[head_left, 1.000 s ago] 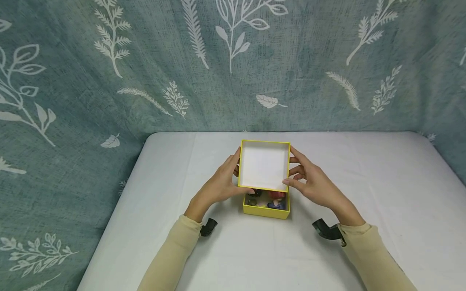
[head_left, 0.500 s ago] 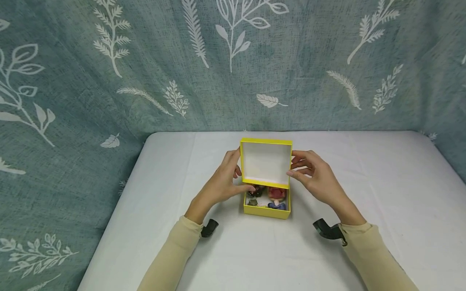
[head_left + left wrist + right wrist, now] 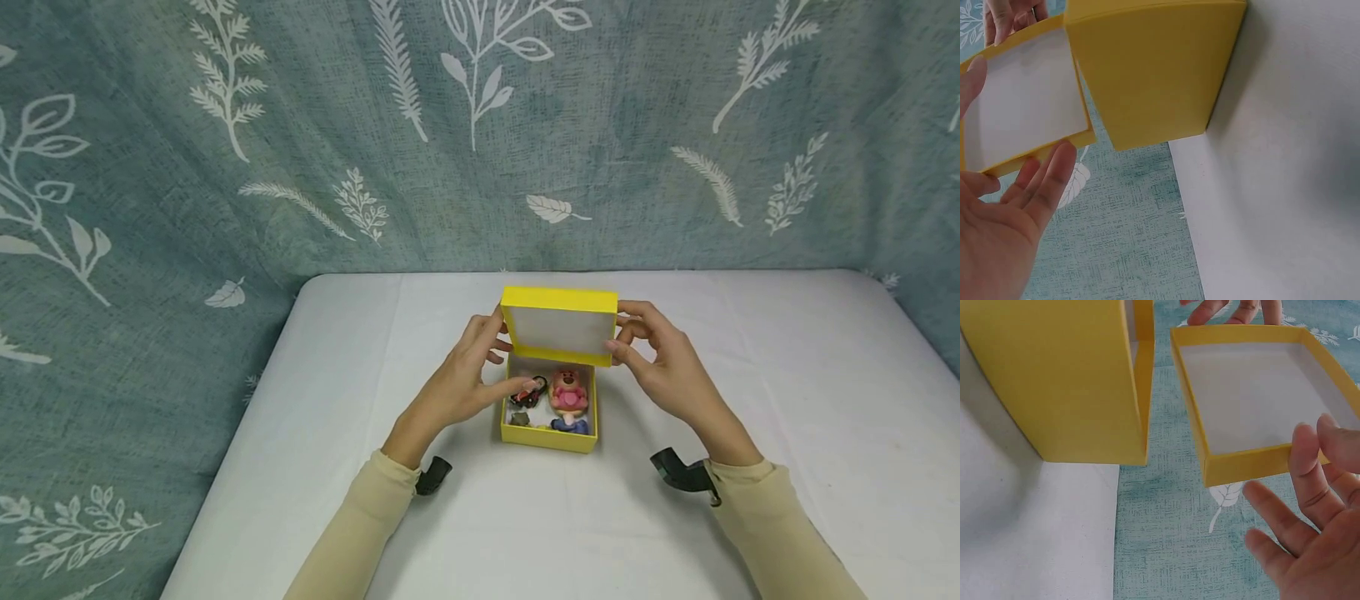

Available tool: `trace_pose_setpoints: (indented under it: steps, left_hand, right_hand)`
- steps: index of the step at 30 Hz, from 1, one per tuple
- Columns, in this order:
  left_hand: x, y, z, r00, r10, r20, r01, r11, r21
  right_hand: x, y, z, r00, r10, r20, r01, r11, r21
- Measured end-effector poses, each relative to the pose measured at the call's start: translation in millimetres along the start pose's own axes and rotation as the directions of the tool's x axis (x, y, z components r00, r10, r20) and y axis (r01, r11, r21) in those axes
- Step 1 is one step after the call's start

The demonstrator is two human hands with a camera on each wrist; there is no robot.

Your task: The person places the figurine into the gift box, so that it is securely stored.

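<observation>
A yellow box lid (image 3: 559, 299) with a white inside is held tilted up above the back of an open yellow box (image 3: 549, 438). At its right side my right hand (image 3: 670, 367) pinches the lid's edge between thumb and fingers. My left hand (image 3: 457, 382) touches the lid's left side with its fingers, while its thumb stretches apart from it over the box. Inside the box lie a pink bear-like figurine (image 3: 568, 398), a dark small figure (image 3: 528, 393) partly behind the left thumb, a blue piece (image 3: 571, 425) and a small green piece (image 3: 519, 418).
A white cloth (image 3: 787, 400) covers the table under the box. Behind and to the left hangs a green-blue curtain (image 3: 630, 167) with white leaf prints. Dark wrist camera mounts (image 3: 681, 471) sit at the sleeve ends.
The lid has tipped further upright and shifted slightly right with my right hand, uncovering more of the figurines. My left thumb has come away from the lid's near edge.
</observation>
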State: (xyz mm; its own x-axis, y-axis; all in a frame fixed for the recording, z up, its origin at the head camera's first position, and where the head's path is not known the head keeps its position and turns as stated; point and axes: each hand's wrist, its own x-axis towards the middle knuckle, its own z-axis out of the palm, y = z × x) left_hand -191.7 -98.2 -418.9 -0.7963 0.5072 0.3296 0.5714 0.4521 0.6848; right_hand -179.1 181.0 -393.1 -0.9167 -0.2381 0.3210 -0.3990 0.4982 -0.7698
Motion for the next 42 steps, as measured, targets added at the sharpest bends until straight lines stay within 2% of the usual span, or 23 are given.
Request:
trace_pose_setpoints:
  steps: [3, 7, 14, 20, 25, 31, 42]
  left_hand:
    - [0.2, -0.8, -0.5, 1.000, 0.012, 0.004, -0.012, 1.000, -0.002]
    - [-0.1, -1.8, -2.5, 0.999, 0.039, 0.009, -0.039, 0.999, -0.015]
    - [-0.3, -1.3, -3.0, 0.999, 0.041, 0.012, -0.040, 0.998, -0.044]
    - [0.7, -1.8, -4.1, 0.999, 0.045, -0.001, -0.045, 0.991, -0.125]
    - [0.0, -3.1, -5.1, 1.000, 0.024, 0.004, -0.023, 0.989, -0.148]
    - [-0.1, -4.5, -4.8, 0.999, 0.034, 0.007, -0.032, 0.991, -0.128]
    - [1.7, -2.9, -1.4, 0.999, -0.013, 0.042, 0.020, 0.988, -0.153]
  right_hand:
    - [0.9, -1, 0, 1.000, 0.012, 0.025, -0.011, 1.000, -0.011]
    - [-0.2, -4, -3, 0.996, 0.048, 0.071, -0.042, 0.996, -0.082]
    - [-2.0, -4, -10, 0.973, 0.141, 0.183, -0.117, 0.984, -0.133]
    - [-2.4, 2, -10, 0.964, 0.127, 0.235, -0.104, 0.989, -0.108]
    - [-1.9, 5, -10, 0.965, 0.100, 0.242, -0.085, 0.994, -0.071]
    - [-2.0, 6, -11, 0.965, 0.088, 0.248, -0.080, 0.996, -0.038]
    - [-0.6, 6, -8, 0.980, 0.063, 0.191, -0.064, 0.998, -0.002]
